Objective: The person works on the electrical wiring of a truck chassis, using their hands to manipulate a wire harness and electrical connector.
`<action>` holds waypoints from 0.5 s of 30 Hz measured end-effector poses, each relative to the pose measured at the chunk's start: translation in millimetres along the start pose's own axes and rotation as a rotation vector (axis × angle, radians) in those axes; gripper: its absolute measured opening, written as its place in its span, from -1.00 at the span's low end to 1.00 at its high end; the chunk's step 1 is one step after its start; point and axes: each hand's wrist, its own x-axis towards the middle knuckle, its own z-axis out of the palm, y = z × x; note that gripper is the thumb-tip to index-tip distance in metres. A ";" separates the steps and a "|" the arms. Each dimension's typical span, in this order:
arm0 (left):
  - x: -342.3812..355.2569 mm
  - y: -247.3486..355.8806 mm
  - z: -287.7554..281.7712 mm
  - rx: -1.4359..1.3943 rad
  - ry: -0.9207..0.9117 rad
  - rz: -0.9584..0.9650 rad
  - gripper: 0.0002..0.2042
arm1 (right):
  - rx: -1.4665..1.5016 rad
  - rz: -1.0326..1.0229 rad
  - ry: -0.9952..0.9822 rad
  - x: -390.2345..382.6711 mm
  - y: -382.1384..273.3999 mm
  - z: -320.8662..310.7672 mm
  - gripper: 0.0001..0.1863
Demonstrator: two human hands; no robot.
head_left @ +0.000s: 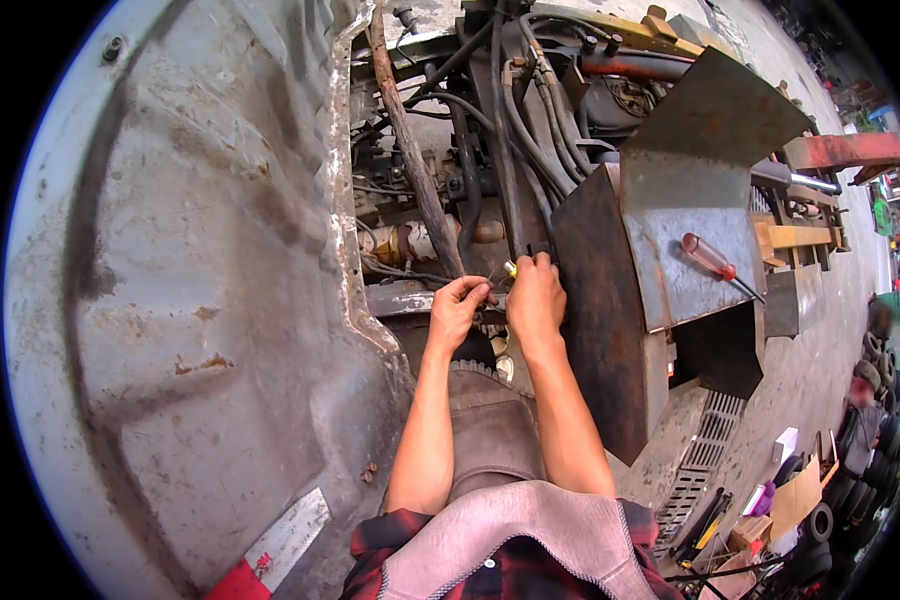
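Observation:
Both my hands are close together over the opening between a grey body panel (210,200) and a brown metal box (610,300). My left hand (457,312) is closed in a pinch, thumb against fingertips; what lies between them is too small to make out. Just to its right, my right hand (537,300) is wrapped round a small object (511,269) whose bright yellow end shows beside the thumb. The fingers hide the rest of it. A long wooden stick (410,150) slants down to just above my left hand. Dark hoses (530,130) run beyond my right hand.
A screwdriver (708,257) with a clear red handle lies on the bent sheet-metal plate (675,205) at right. Below the opening runs a metal crossbar (400,299). Floor grating (712,430), cardboard (796,500) and several tires (820,522) are at the lower right.

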 end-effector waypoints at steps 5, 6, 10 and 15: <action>-0.3 7.3 9.0 -0.097 0.045 -0.058 -0.83 | 0.265 0.073 0.104 0.3 5.6 0.2 -0.90; 1.3 9.6 11.4 -0.101 0.041 -0.051 -0.83 | 0.354 0.101 0.126 -0.5 5.2 -2.5 -0.91; 11.4 9.3 21.4 -0.137 0.015 0.016 -0.83 | 0.605 0.210 0.181 -4.3 8.1 0.8 -0.90; 15.3 5.1 28.3 -0.184 0.016 0.033 -0.81 | 0.598 0.245 0.198 -4.8 7.8 5.6 -0.88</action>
